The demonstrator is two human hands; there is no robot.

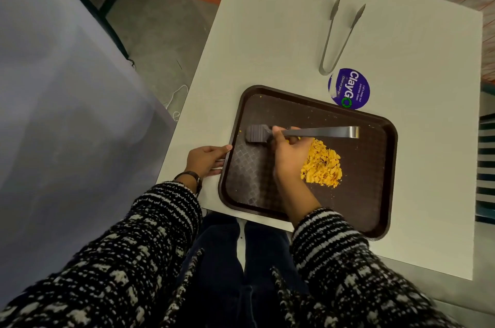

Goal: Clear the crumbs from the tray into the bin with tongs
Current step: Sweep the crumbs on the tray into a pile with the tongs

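A dark brown tray (375, 193) lies on the white table. A heap of yellow crumbs (322, 165) sits in its middle, with a few specks scattered near the tray's far rim. My right hand (288, 156) holds metal tongs (321, 132) with a flat dark head, lying crosswise over the tray just beyond the crumbs. The head points left, near the tray's left rim. My left hand (206, 160) grips the tray's left edge. A second pair of metal tongs (336, 41) lies open on the table beyond the tray. No bin is recognisable.
A round purple sticker (351, 89) is on the table (267, 33) between the tray and the spare tongs. A large pale grey surface (67, 113) fills the left side. Floor and cables show between it and the table. Dark stacked items (486, 161) stand at the right edge.
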